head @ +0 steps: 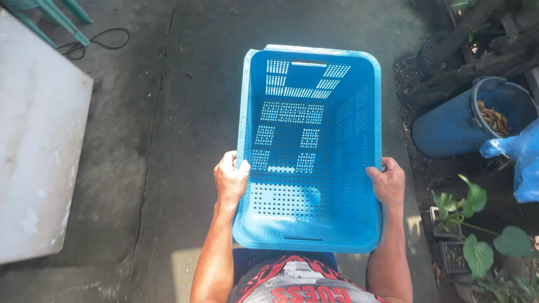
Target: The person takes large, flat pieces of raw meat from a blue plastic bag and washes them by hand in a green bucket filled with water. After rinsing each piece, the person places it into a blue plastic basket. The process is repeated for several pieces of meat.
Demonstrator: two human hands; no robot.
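Head view. A blue plastic basket (pixel 311 151), rectangular, with perforated walls and floor, was held out in front of the person's body above a grey concrete floor (pixel 168 123). Nothing lay inside it. The left hand (pixel 230 179) gripped the basket's left rim near the close end, fingers curled over the edge, grip closed on the rim. The right hand (pixel 387 182) did the same on the right rim, directly opposite, grip likewise wrapped tight on the edge. Both forearms ran up from the bottom of the frame, one on each side of the basket. The basket's long axis pointed away from the person, its far end with a handle slot at the top.

Left of the basket, well apart, stood a white flat slab (pixel 39 146), its surface scuffed. A black cable (pixel 95 42) lay looped on the floor beyond the slab's far corner, beside green metal legs (pixel 62 17).

To the right, a blue barrel (pixel 466 120) lay tipped on bare soil, dry leaves showing in its mouth. A blue plastic bag (pixel 519 160) hung just beside the barrel. Nearer the person, broad-leaved green plants (pixel 477 224) grew in small dark pots. Dark tree trunks (pixel 466 39) crossed the upper right corner.
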